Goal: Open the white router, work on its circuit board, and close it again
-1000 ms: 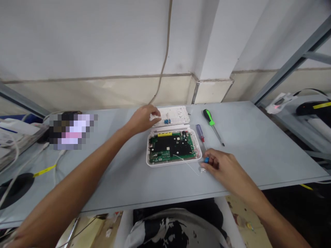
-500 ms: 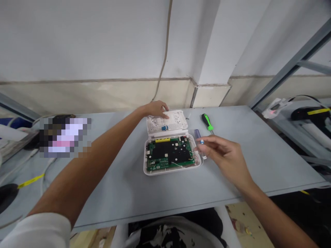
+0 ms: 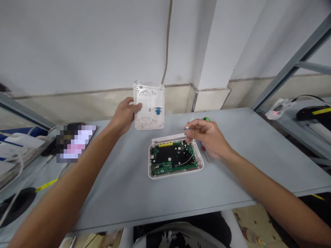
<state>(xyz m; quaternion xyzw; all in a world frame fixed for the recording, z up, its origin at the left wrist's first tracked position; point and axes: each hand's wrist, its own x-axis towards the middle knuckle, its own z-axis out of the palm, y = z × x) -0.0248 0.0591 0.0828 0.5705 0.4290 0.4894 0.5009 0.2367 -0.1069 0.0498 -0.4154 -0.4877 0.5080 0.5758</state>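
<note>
A white perforated cover with a blue connector on it stands raised over the table, held at its left edge by my left hand. Below it, a white casing lies open, with a green circuit board bearing black sheets and a yellow port block inside. My right hand pinches a small blue and white piece above the casing's top right corner. Thin white wire runs over the board's right part. A screwdriver lies partly hidden beneath my right hand.
A green-tipped handle shows behind my right hand. On the left are a pixelated phone-like device, white cables and a black round object. Metal shelf posts stand at both sides, with a scanner-like device at the right.
My left hand has taken hold of the white cover and lifted it off the table, up and to the left. My right hand, with the small piece, has moved left and up.
</note>
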